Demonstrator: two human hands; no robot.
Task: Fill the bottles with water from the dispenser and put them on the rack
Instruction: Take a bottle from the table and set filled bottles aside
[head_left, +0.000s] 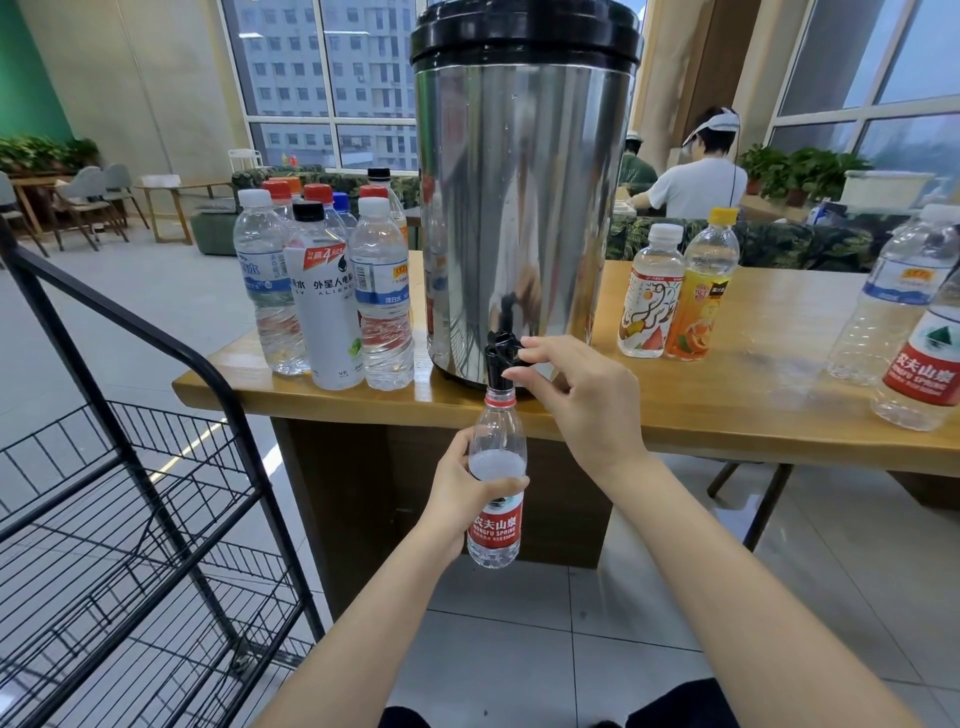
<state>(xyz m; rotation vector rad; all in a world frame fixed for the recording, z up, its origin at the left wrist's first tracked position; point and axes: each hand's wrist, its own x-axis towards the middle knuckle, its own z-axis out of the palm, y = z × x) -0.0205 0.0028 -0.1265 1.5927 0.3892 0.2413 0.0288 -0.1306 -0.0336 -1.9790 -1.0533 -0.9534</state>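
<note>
A steel water dispenser with a black lid stands on the wooden table. Its black tap overhangs the front edge. My left hand grips an uncapped red-labelled bottle upright, its mouth right under the tap; water stands high in it, near the shoulder. My right hand pinches the tap's lever with thumb and forefinger. The black wire rack stands to the left of the table, its shelves bare as far as I see.
Several capped bottles cluster left of the dispenser. Two juice-labelled bottles stand to its right, and two more bottles at the table's right end. A person sits behind, back turned. Tiled floor lies below.
</note>
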